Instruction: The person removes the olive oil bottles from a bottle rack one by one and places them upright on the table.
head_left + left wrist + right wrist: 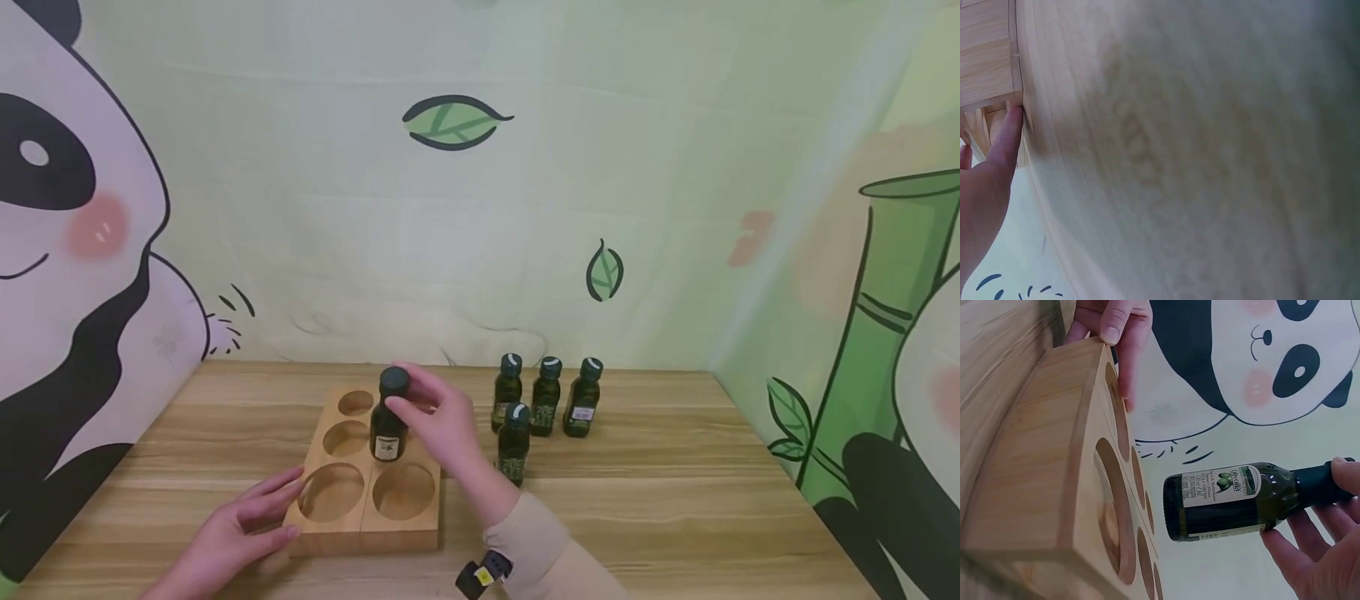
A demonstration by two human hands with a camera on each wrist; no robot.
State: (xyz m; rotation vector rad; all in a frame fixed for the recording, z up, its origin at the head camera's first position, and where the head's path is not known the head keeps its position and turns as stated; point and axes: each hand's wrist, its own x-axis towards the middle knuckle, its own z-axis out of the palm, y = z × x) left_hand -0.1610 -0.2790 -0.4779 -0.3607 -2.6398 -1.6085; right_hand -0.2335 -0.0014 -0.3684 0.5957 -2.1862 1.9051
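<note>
My right hand [442, 417] grips a small dark olive oil bottle [387, 437] by its capped neck. The bottle is upright over the right column of a wooden holder [397, 540] with round holes. In the right wrist view, the base of the labelled olive oil bottle [1216, 500] is apart from the holder's top face. My left hand [243, 525] touches the holder's front left corner, fingers fairly straight along its left side. The right wrist view shows the left hand's thumb [1113, 328] at that corner. Bottle and right hand hide the right column's rear holes.
Several similar dark bottles stand right of the holder: one [513, 446] in front, and a row behind it with a left [507, 392], a middle [546, 398] and a right bottle [582, 400]. A printed cloth [480, 217] hangs behind the wood-grain table [675, 500].
</note>
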